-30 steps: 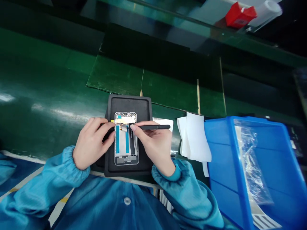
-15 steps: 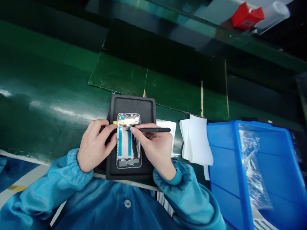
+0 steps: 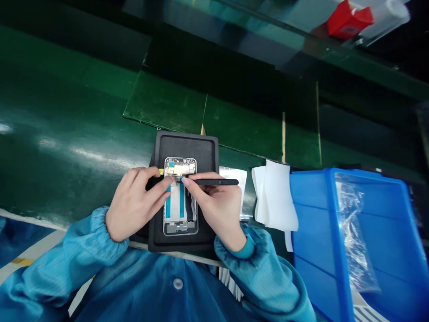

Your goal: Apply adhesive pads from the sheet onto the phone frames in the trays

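Observation:
An opened smartphone [image 3: 175, 208] lies on a black tray [image 3: 206, 150]. Its circuit board shows at the top, two blue strips run down the middle, and a dark flex cable is along the right side. My right hand [image 3: 219, 203] grips a pair of black tweezers [image 3: 223, 182], held nearly level, with the tip over the phone just below the board. Reaching in from the left, my left hand [image 3: 136, 201] has its fingers apart, the index fingertip over the phone near the tweezer tip. Whether that finger presses on a small part is too fine to tell.
Right of the tray are a silvery sheet [image 3: 247, 206], white papers [image 3: 275, 194] and a blue bin [image 3: 313, 214] with clear plastic film [image 3: 357, 241] inside. A red container [image 3: 348, 20] stands at the far right. The green bench [image 3: 60, 120] stretches behind.
My left hand's fingers have moved right, from the phone's left edge onto its upper middle beside the tweezer tip. The right hand and tweezers stay nearly in place.

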{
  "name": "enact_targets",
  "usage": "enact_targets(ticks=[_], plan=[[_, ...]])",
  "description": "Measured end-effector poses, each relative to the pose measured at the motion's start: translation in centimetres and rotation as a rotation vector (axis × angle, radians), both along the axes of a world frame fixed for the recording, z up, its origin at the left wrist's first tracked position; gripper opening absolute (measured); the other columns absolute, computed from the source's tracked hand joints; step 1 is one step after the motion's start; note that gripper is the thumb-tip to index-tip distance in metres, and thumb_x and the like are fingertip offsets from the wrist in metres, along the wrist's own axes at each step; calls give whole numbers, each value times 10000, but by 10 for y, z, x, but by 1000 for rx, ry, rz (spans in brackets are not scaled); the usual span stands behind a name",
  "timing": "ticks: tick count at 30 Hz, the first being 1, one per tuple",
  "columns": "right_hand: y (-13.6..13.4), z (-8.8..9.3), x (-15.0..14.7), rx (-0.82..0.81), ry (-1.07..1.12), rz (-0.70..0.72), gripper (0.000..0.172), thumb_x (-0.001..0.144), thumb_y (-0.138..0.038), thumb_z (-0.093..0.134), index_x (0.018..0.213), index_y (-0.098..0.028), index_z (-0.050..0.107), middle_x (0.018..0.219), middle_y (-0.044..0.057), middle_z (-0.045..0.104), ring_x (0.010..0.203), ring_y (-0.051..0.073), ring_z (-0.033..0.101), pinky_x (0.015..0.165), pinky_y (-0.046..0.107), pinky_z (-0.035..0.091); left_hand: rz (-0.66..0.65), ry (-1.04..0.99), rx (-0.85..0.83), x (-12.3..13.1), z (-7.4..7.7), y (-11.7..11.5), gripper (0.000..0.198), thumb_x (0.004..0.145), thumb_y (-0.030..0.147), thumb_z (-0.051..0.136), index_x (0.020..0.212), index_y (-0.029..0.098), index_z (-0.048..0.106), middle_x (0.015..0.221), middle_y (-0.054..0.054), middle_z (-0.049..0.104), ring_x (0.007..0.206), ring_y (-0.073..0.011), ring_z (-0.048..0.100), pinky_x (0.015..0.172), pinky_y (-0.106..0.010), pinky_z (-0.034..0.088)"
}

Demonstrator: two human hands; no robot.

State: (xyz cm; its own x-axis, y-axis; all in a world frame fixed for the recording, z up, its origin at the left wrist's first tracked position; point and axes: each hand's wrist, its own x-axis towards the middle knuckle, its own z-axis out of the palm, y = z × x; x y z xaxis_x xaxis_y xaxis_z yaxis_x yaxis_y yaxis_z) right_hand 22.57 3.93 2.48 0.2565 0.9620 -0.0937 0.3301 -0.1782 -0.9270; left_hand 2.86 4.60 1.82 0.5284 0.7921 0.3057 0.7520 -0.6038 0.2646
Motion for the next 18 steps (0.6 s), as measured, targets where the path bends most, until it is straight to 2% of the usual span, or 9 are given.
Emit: enact_targets(ticks=[3,10,14,16,18], plan=[[-1,1,1,8,-17,20,116,781,-309,817,806,-204,773,743,17,775,606,159,700,520,246,558,-66,165,34,0,8,2,333,957,292,581,1277,233,651,1242,-130,615,1118,-338,550,836,-466,511],[-16,11,12,79,-65,-74,113,768,-278,833,846,-222,774,800,16,788,678,170,735,580,256,608,-148,308,2,1,19,4,374,987,258,506,1347,212,597,1354,-124,603,1233,-355,538,953,-527,501],[-31,14,23,93,-77,-116,111,761,-273,840,838,-227,776,808,18,787,690,175,740,606,271,626,-185,271,-30,-3,16,7,365,960,229,557,1320,231,617,1344,-147,593,1255,-376,523,966,-536,519],[-40,15,28,109,-78,-149,105,760,-268,841,837,-234,778,808,17,787,705,184,745,624,284,634,-202,189,-31,-4,11,6,293,942,217,592,1224,223,667,1320,-145,598,1282,-373,507,986,-516,526],[-49,15,34,128,-77,-186,98,764,-262,839,840,-241,781,800,19,786,710,195,750,622,295,638,-145,47,-9,-5,5,2,207,933,212,609,1125,207,687,1306,-137,596,1278,-334,524,1007,-473,530]])
